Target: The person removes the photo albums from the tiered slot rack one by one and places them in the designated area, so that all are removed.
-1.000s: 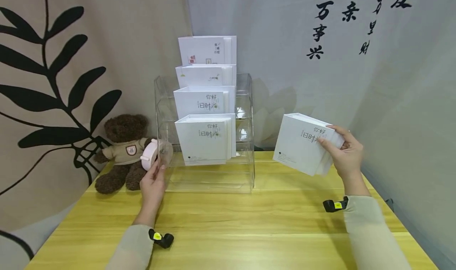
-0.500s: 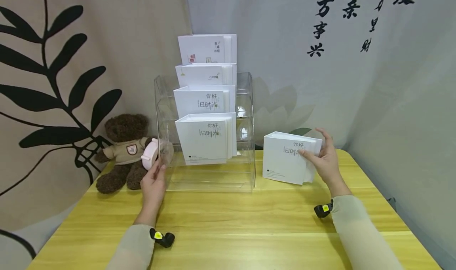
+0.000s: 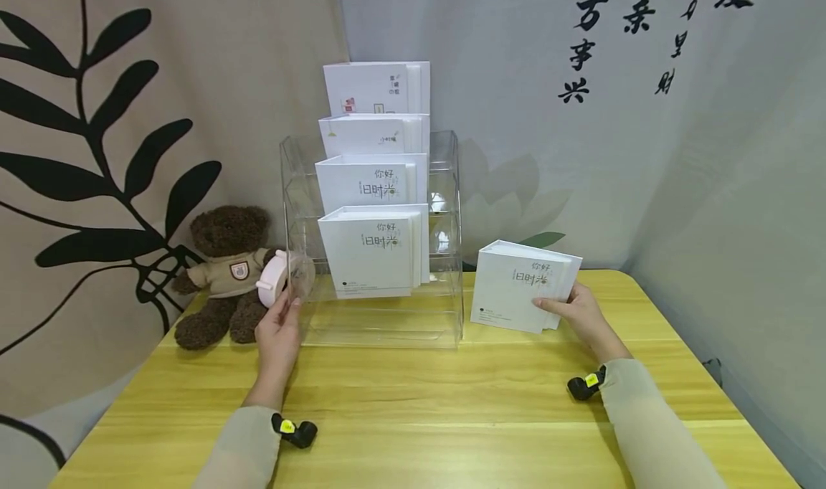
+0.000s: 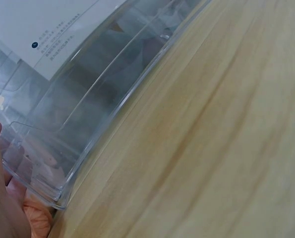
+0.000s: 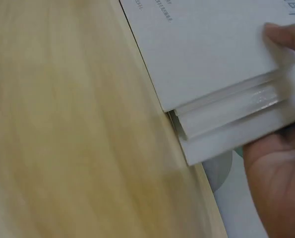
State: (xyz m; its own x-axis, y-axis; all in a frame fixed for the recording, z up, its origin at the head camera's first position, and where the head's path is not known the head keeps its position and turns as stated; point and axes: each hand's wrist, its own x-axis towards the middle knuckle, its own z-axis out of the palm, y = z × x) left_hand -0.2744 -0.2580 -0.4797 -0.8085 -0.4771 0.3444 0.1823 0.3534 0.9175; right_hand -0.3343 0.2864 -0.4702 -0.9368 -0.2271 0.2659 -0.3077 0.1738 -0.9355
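Note:
A white photo album (image 3: 506, 295) with Chinese lettering stands upright on the table, right of the clear rack. My right hand (image 3: 581, 317) grips its right edge, thumb on the front cover and the other fingers hidden behind. In the right wrist view the album's page block (image 5: 221, 111) shows between the covers. My left hand (image 3: 279, 331) holds the lower left side of the clear plastic rack (image 3: 381, 337); through the plastic its fingers (image 4: 18, 171) show in the left wrist view. Several similar white albums, one of them the front album (image 3: 364, 267), stand in the rack's tiers.
A brown teddy bear (image 3: 226, 274) sits left of the rack. Beside it, partly behind the rack's side, is a pale pink round object (image 3: 272, 279). The wooden table (image 3: 439, 417) meets a fabric backdrop (image 3: 503, 95) with printed leaves and characters.
My right hand has brought the album left and down onto the table, turning it more upright. Its raised fingers have since lowered along the album's edge. The left hand and rack stay put.

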